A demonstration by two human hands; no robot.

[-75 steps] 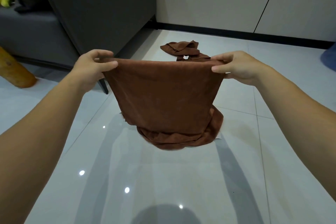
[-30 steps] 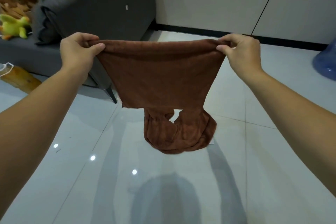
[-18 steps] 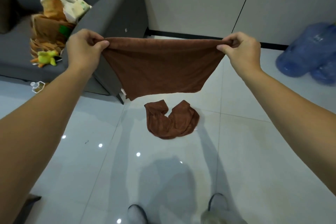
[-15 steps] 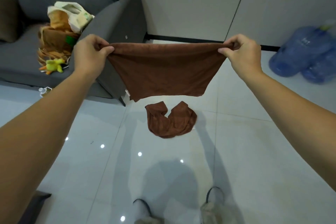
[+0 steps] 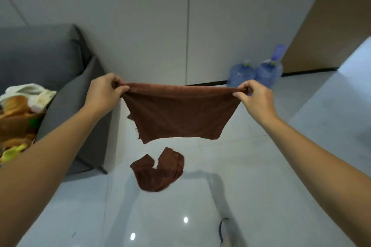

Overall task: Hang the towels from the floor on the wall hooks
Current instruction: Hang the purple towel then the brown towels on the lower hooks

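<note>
In the head view, the left hand [image 5: 104,91] is pinching one top corner of a brown towel [image 5: 180,112], with thumb and curled fingers closing on the cloth. The right hand [image 5: 255,97] is pinching the other top corner the same way. The towel is hanging stretched between them in the air, just right of the grey sofa [image 5: 66,78], its lower edge clear of the floor [image 5: 261,166]. A second brown towel [image 5: 158,170] is lying crumpled on the floor, just right of the sofa's front corner, touching neither hand. Two blue water bottles [image 5: 241,73] are standing by the wall [image 5: 150,26], well to the right of the sofa.
</note>
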